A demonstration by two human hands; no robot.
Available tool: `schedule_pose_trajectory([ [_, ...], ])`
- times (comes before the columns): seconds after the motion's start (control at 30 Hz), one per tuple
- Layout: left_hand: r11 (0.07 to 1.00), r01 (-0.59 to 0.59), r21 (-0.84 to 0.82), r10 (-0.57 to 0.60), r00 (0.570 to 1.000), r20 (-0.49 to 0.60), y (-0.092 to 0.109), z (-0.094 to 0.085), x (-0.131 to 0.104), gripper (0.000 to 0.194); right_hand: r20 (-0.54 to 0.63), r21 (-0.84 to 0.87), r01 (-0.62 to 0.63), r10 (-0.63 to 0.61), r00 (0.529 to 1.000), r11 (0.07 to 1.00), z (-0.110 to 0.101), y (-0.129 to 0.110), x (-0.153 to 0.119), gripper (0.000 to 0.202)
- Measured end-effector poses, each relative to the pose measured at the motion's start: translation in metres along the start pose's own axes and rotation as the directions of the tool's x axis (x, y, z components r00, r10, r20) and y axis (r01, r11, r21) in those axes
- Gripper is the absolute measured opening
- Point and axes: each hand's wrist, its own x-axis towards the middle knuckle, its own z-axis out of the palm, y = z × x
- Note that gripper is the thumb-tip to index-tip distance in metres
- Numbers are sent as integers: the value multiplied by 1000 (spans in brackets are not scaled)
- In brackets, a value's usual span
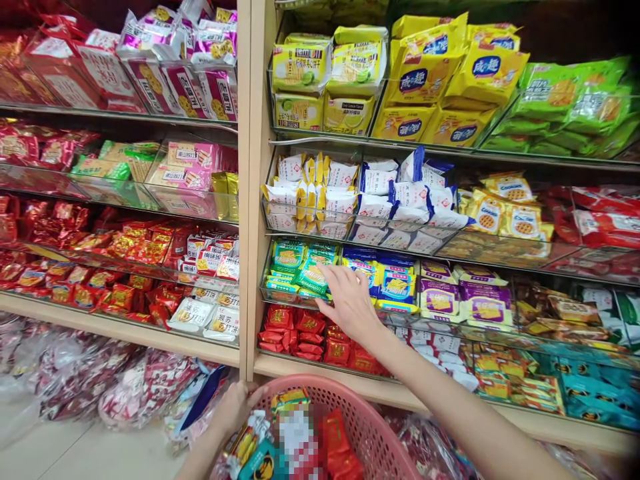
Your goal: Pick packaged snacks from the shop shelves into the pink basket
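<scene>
My left hand (237,405) is closed around the rim of a pink plastic basket (373,427), at its left side. Inside the basket lie a red snack packet (341,443), a teal packet (260,460), a yellow-green packet (291,399) and others; part of the contents is blurred out. My right hand (353,300) reaches over the basket to the shelf, fingers stretched and thumb apart. Its fingertips are at a green biscuit packet (314,261) in a clear bin; whether they touch it I cannot tell. Blue-and-yellow packets (395,283) sit right behind and beside the hand.
Clear-fronted shelves hold yellow packs (420,77), white-and-blue packets (377,183), purple packs (440,297) and, below, red packets (300,327). A wooden upright (247,187) divides the shelving. Plastic bags of goods (140,393) lie on the tiled floor at left.
</scene>
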Motion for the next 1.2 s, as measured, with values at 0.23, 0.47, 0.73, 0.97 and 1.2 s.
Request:
schedule_pose_trajectory([
  [0.23, 999, 8, 39, -7, 1000, -16, 3, -1, -2, 51, 54, -160, -7, 16, 998, 987, 23, 3, 26, 76],
  [0.47, 999, -10, 30, 11, 999, -33, -3, 3, 1, 47, 114, -204, -19, 43, 993, 979, 28, -1, 37, 85],
  [0.73, 999, -7, 41, 9, 999, -52, 4, 0, -6, 52, 197, -209, -38, 81, 977, 977, 26, -7, 45, 89],
  [0.97, 998, -12, 68, 17, 998, -61, 3, 2, -6, 52, 261, -235, -38, 101, 960, 971, 24, -11, 51, 90],
  [1.2, 997, 0, 82, 4, 998, -58, 6, 1, -7, 56, 240, -228, -21, 77, 968, 973, 25, -6, 52, 87],
])
